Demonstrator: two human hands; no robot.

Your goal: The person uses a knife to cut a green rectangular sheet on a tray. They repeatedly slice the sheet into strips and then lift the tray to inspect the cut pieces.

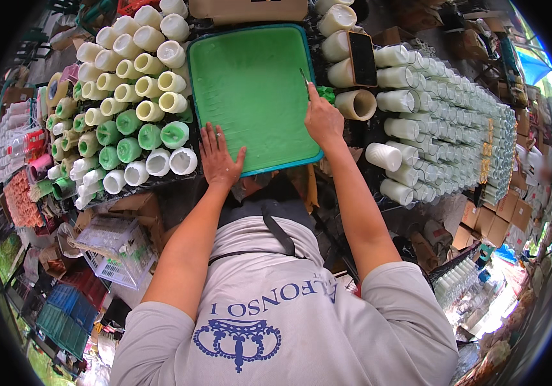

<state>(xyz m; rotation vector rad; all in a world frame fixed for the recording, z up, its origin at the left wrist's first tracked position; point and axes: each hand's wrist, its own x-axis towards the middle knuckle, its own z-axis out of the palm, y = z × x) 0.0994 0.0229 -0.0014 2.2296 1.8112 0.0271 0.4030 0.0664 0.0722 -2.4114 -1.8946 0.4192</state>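
In front of me lies a shallow tray with a teal rim (pixel 191 71), filled with a smooth green layer (pixel 250 96) that looks like wax. My left hand (pixel 220 157) rests flat at its near left corner, fingers spread over the rim and the green surface. At the right side, my right hand (pixel 325 121) grips a thin-bladed knife (pixel 303 77). Its index finger stretches along the tool, and the blade tip points away from me over the green layer near the right rim. Most of the knife's handle is hidden in the hand.
Left of the tray stand several rows of cream, green and white cup-shaped candles or moulds (pixel 149 87). Many glass cups (pixel 430 116) with pale contents fill the right side. A dark phone (pixel 362 59) leans by a wide cream cylinder (pixel 356 105). A white crate (pixel 118 248) sits lower left.
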